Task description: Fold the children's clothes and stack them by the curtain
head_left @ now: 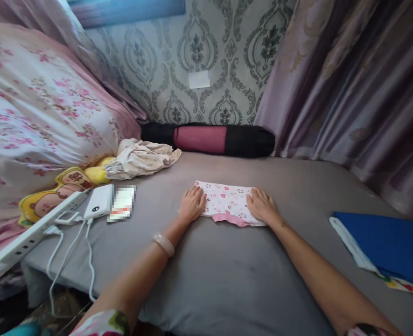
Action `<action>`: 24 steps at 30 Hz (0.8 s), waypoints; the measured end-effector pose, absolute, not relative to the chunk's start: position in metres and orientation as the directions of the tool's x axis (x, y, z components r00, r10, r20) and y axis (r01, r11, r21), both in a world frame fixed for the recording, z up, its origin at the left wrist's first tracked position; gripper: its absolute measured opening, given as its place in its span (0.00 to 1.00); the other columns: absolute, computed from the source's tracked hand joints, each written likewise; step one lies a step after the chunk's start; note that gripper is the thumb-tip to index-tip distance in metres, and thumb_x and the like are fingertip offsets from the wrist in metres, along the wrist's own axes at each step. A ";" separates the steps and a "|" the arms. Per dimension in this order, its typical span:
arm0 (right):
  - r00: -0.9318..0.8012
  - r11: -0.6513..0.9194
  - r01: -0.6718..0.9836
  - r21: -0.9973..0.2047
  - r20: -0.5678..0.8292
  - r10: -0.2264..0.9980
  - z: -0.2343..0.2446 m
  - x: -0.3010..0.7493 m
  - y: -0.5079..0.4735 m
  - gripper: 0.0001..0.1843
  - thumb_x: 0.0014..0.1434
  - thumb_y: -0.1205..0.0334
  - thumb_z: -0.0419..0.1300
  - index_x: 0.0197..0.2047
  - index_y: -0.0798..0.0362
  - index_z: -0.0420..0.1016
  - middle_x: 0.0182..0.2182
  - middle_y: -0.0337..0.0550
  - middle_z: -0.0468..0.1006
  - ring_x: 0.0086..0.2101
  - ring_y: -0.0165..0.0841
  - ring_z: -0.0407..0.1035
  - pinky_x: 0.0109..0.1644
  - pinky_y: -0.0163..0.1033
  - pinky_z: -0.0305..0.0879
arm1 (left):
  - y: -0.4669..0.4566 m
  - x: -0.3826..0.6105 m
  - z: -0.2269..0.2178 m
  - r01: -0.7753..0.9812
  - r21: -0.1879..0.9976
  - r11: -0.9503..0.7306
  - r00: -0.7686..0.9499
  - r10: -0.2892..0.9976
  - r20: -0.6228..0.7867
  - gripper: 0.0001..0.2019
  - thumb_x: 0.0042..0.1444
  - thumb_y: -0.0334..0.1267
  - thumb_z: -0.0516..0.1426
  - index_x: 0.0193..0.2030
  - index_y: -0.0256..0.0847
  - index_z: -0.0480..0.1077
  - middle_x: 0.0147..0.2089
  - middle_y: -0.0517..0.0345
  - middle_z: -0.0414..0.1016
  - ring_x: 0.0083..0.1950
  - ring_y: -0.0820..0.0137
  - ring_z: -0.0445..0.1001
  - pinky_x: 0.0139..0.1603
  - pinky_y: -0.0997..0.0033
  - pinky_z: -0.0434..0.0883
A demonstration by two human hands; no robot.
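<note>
A small folded garment (227, 201), white with pink flowers and a pink hem, lies flat on the grey sheet of the bed (227, 280). My left hand (191, 204) rests palm down on its left end, fingers stretched out. On the right end lies my right hand (261, 205), also flat with fingers apart. A pale bangle (164, 244) circles my left wrist. Neither hand holds anything.
A floral pink duvet (34, 112) is heaped at the left, with a crumpled beige cloth (141, 159), a yellow cartoon cushion (52, 193), a white power strip (38, 226), a power bank (98, 201) and cables. A black-and-pink roll (209, 139) lies by the wall. Blue folded fabric (388, 242) sits at the right.
</note>
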State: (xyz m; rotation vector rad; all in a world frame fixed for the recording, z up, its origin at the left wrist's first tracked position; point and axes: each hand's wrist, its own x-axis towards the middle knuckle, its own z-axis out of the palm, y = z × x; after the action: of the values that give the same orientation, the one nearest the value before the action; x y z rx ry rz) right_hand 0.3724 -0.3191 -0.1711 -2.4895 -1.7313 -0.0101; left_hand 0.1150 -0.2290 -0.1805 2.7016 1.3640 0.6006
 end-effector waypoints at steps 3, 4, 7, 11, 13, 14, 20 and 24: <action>0.329 -0.321 0.941 -0.103 0.071 0.942 -0.162 0.359 -0.317 0.29 0.67 0.59 0.38 0.66 0.62 0.59 0.66 0.58 0.57 0.65 0.46 0.48 0.67 0.58 0.41 | -0.231 0.113 -0.179 0.770 0.237 -0.592 0.494 0.789 0.366 0.17 0.68 0.41 0.42 0.53 0.41 0.68 0.60 0.50 0.70 0.65 0.64 0.63 0.66 0.59 0.58; 0.308 -0.298 0.948 -0.113 0.080 0.948 -0.161 0.352 -0.315 0.29 0.67 0.58 0.38 0.66 0.62 0.59 0.67 0.58 0.56 0.66 0.45 0.47 0.67 0.57 0.40 | -0.232 0.113 -0.179 0.770 0.241 -0.591 0.487 0.788 0.377 0.17 0.68 0.41 0.43 0.52 0.41 0.69 0.60 0.51 0.71 0.64 0.64 0.64 0.65 0.59 0.58; 0.265 -0.253 0.957 -0.144 0.073 0.961 -0.162 0.335 -0.310 0.30 0.68 0.56 0.38 0.67 0.61 0.57 0.68 0.56 0.54 0.66 0.44 0.45 0.68 0.56 0.38 | -0.233 0.111 -0.178 0.772 0.250 -0.585 0.469 0.789 0.397 0.16 0.67 0.40 0.43 0.50 0.42 0.70 0.58 0.52 0.72 0.64 0.63 0.65 0.64 0.59 0.59; 0.269 -0.254 0.958 -0.135 0.102 0.958 -0.171 0.326 -0.308 0.29 0.67 0.56 0.39 0.66 0.60 0.58 0.67 0.55 0.56 0.65 0.45 0.48 0.67 0.57 0.41 | -0.232 0.110 -0.180 0.778 0.254 -0.575 0.454 0.793 0.406 0.15 0.66 0.39 0.45 0.50 0.42 0.69 0.59 0.51 0.72 0.63 0.63 0.65 0.62 0.60 0.61; 0.270 -0.255 0.959 -0.127 0.120 0.955 -0.174 0.326 -0.307 0.29 0.67 0.57 0.40 0.66 0.60 0.59 0.67 0.55 0.57 0.65 0.45 0.48 0.66 0.56 0.42 | -0.231 0.110 -0.181 0.780 0.257 -0.571 0.449 0.796 0.405 0.14 0.66 0.39 0.45 0.50 0.42 0.69 0.59 0.51 0.71 0.63 0.64 0.65 0.62 0.60 0.62; 0.271 -0.256 0.959 -0.126 0.120 0.955 -0.175 0.327 -0.307 0.29 0.67 0.57 0.40 0.66 0.60 0.59 0.67 0.55 0.57 0.65 0.45 0.48 0.66 0.56 0.42 | -0.231 0.109 -0.182 0.784 0.261 -0.564 0.443 0.801 0.402 0.14 0.66 0.39 0.45 0.51 0.43 0.69 0.60 0.51 0.71 0.63 0.64 0.66 0.62 0.61 0.62; 0.290 -0.279 0.952 -0.129 0.077 0.954 -0.168 0.325 -0.308 0.28 0.67 0.57 0.40 0.66 0.59 0.60 0.67 0.55 0.56 0.65 0.45 0.49 0.66 0.56 0.42 | -0.229 0.108 -0.182 0.808 0.296 -0.509 0.382 0.836 0.394 0.13 0.64 0.37 0.46 0.50 0.44 0.69 0.59 0.52 0.71 0.59 0.64 0.69 0.59 0.63 0.64; 0.290 -0.277 0.948 -0.156 0.068 0.955 -0.161 0.305 -0.301 0.29 0.67 0.58 0.40 0.67 0.60 0.57 0.68 0.57 0.54 0.66 0.45 0.46 0.67 0.57 0.37 | -0.228 0.107 -0.181 0.816 0.310 -0.487 0.366 0.852 0.376 0.14 0.63 0.35 0.46 0.50 0.44 0.68 0.57 0.52 0.72 0.56 0.64 0.70 0.57 0.63 0.65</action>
State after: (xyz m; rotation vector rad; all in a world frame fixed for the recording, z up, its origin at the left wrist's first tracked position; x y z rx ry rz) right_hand 0.3048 -0.3007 -0.1613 -2.3845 -1.7781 0.0573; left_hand 0.1067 -0.2277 -0.1813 2.5373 1.5520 0.7652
